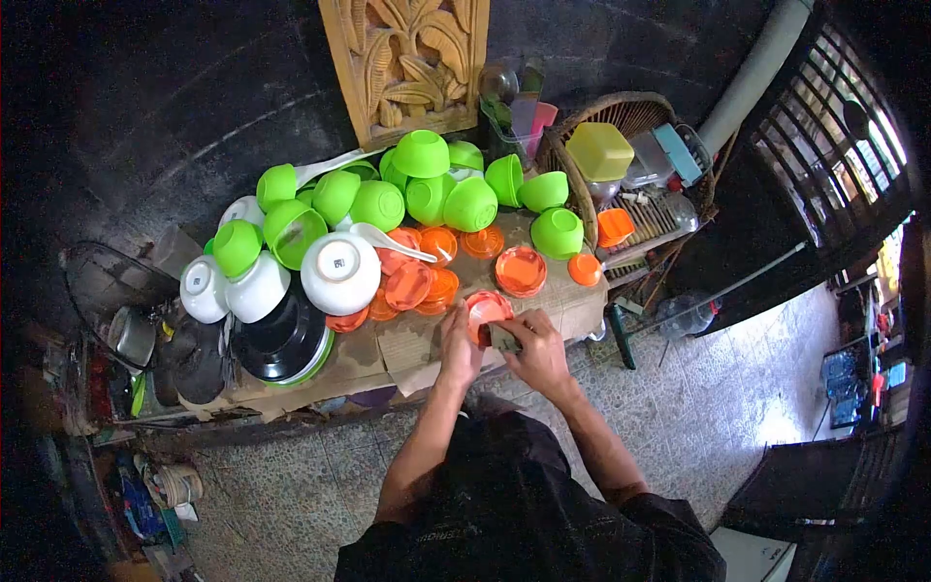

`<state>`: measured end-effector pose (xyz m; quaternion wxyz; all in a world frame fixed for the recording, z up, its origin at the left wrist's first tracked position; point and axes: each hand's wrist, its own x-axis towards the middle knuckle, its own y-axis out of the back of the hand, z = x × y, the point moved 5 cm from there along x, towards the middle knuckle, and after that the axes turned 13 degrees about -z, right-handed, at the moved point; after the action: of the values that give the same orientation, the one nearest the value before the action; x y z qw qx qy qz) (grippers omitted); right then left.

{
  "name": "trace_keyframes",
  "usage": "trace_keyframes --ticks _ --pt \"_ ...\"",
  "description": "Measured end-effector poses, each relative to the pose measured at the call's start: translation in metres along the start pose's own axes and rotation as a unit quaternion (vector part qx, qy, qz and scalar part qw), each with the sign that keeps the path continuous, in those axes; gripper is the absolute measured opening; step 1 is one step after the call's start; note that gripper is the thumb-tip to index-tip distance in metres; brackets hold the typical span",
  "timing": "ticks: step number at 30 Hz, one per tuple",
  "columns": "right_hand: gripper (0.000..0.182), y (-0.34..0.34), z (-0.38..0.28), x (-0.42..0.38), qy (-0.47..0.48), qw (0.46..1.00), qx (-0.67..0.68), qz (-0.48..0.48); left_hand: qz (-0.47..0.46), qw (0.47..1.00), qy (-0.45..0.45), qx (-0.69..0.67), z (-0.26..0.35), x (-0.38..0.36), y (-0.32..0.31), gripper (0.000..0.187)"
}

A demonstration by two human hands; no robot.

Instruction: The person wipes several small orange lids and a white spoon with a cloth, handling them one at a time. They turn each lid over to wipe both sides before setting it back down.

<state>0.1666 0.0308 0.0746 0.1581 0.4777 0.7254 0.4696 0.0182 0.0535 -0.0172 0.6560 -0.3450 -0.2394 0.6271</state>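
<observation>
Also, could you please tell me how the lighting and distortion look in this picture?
Head view: strong wide-angle distortion with dark, grainy edges; at its right, white glare on the patterned tile floor and washed-out daylight through the dark slatted window; no obvious motion blur.

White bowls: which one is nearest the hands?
The rightmost white bowl, upside down beside the white spoon; the others sit farther left.

Both bare forearms reach forward from dark short sleeves and angle inward, the left hand [462, 347] raised nearly upright with its fingers curled in a grip, the right hand [536, 355] just beside it, bent at the wrist, its fingers pointing toward the left.
</observation>
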Motion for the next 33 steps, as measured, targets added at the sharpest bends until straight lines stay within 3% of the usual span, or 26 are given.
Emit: trace_keyframes --ticks 2,6,8,9,10,12,13,14,18,20,22,24,26,28,29,33 --pt "0.055 0.006 0.007 0.01 -0.011 1.0 -0.014 0.013 -0.056 0.998 -0.014 -0.017 -0.003 0.004 -0.003 0.049" --pt "0.053 0.005 0.01 0.035 -0.059 0.997 0.004 0.048 -0.024 1.0 -0.006 0.002 -0.007 0.006 0.008 0.047" --pt "0.052 -0.006 0.007 0.041 -0.079 0.996 0.02 0.04 -0.086 0.995 0.007 -0.047 -0.009 0.004 0.006 0.046" --pt "0.051 -0.012 0.001 0.045 -0.08 0.996 0.019 0.024 -0.012 0.999 -0.007 -0.035 -0.009 0.004 0.008 0.048" --pt "0.049 -0.016 -0.004 0.049 -0.079 0.997 0.019 0.008 -0.009 0.999 -0.009 -0.032 -0.006 0.003 0.006 0.048" --pt "0.05 -0.019 -0.014 0.049 -0.047 0.998 0.035 0.01 0.028 0.995 0.027 -0.094 -0.005 -0.002 0.007 0.056" --pt "0.052 -0.02 -0.019 0.048 0.008 1.0 0.014 0.013 -0.031 0.99 0.014 -0.136 -0.002 -0.001 0.001 0.063" --pt "0.053 -0.021 -0.024 0.044 0.061 0.998 -0.007 0.016 -0.029 0.991 0.013 -0.133 0.0 -0.002 0.002 0.063" --pt "0.05 -0.011 -0.023 0.025 0.078 0.991 0.068 -0.082 -0.044 0.994 -0.011 -0.095 0.01 -0.003 -0.018 0.063" --pt "0.049 -0.001 -0.014 0.019 0.088 0.99 0.074 -0.083 0.044 0.999 -0.022 0.004 -0.005 0.003 0.014 0.058" --pt "0.047 0.004 -0.001 0.017 0.1 0.988 0.079 -0.085 0.024 0.999 -0.028 0.018 0.001 0.001 -0.005 0.054" --pt "0.05 0.011 0.012 0.017 0.096 0.994 0.04 -0.045 -0.065 0.991 -0.109 0.032 0.004 0.002 -0.018 0.057" --pt "0.052 0.013 0.02 0.023 0.082 0.996 0.015 -0.044 -0.051 0.992 -0.109 0.049 0.001 0.002 -0.012 0.058" --pt "0.05 0.022 0.024 0.036 0.044 0.999 0.019 0.016 0.058 0.996 -0.075 -0.003 -0.003 -0.001 -0.003 0.052" --pt "0.048 0.023 0.023 0.042 0.033 0.999 0.013 0.002 0.001 0.998 -0.065 -0.009 0.0 -0.002 -0.007 0.05" --pt "0.044 -0.012 0.004 0.053 0.048 0.998 0.002 -0.049 -0.031 0.997 -0.067 0.008 -0.008 0.0 0.017 0.051"
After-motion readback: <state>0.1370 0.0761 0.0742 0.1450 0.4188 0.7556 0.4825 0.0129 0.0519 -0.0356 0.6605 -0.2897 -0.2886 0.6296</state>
